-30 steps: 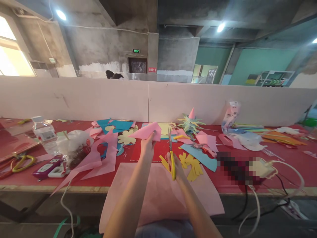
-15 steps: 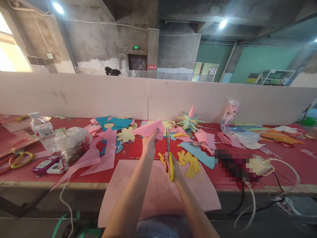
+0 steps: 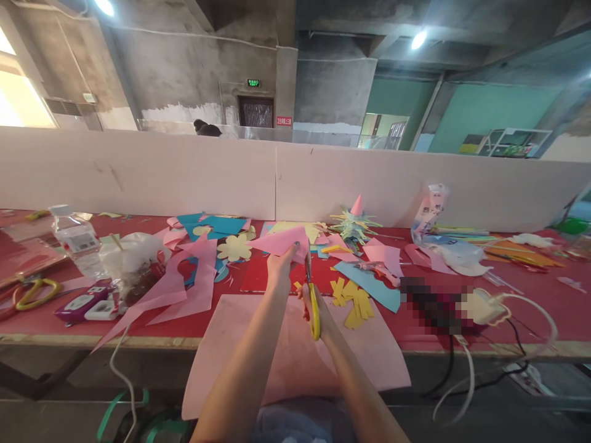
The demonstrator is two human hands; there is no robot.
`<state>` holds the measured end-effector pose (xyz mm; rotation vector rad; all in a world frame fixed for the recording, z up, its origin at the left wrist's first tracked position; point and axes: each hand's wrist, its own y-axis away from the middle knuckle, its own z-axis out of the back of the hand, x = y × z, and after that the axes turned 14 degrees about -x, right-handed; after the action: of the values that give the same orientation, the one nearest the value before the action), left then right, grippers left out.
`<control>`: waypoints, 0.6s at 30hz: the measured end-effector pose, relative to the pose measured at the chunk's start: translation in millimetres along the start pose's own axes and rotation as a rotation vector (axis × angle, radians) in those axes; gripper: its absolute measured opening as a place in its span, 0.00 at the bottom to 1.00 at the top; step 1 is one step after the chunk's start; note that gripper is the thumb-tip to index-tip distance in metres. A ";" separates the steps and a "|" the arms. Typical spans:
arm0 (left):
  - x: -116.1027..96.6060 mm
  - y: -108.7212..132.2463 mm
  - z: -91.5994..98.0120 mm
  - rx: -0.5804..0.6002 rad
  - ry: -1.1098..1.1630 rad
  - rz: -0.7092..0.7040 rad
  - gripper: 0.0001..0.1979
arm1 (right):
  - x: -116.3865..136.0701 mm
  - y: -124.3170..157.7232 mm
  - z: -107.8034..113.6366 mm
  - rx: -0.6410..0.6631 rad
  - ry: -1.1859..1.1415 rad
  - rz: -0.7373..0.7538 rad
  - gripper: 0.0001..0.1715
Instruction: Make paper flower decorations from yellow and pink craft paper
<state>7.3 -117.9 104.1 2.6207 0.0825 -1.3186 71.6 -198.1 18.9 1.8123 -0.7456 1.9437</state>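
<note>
My left hand (image 3: 280, 268) pinches a pink piece of paper (image 3: 281, 241) that is pointed at its left end, holding it above the red table. In my right hand (image 3: 314, 307) is a pair of scissors (image 3: 314, 317) with yellow handles, blades pointing away from me. The blades lie at the right edge of the pink paper; whether they bite into it I cannot tell. Below both hands a large pink sheet (image 3: 240, 351) hangs over the table's front edge. Yellow paper strips (image 3: 355, 301) lie to the right of the scissors.
Pink paper offcuts (image 3: 203, 283) and a cream paper flower (image 3: 234, 248) lie on the left, near a water bottle (image 3: 76, 237) and more scissors (image 3: 39, 294). A paper tree (image 3: 353, 221) with a pink cone top stands behind. A blue sheet (image 3: 369, 286) and cables (image 3: 545, 314) are right.
The scissors have moved slightly left, and their blades now meet the right edge of the pink paper. The paper has shifted a little to the right.
</note>
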 end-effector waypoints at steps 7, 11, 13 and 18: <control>12.4 -4.8 2.0 -0.002 0.030 -0.009 0.19 | -7.5 -2.5 1.4 -0.006 0.045 -0.015 0.23; 13.1 -5.3 0.9 -0.030 0.036 -0.026 0.18 | -6.6 -1.8 2.2 0.017 0.029 -0.002 0.21; 12.6 -4.1 -0.1 -0.027 0.038 -0.041 0.19 | -6.1 -2.4 1.8 0.021 0.011 0.000 0.22; 10.9 2.3 -1.9 -0.051 0.024 -0.054 0.19 | -2.6 -3.1 -0.7 0.015 -0.030 -0.039 0.24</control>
<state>15.7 -120.2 96.8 2.6094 0.1891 -1.2847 73.1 -195.1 16.7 1.8543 -0.7021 1.9067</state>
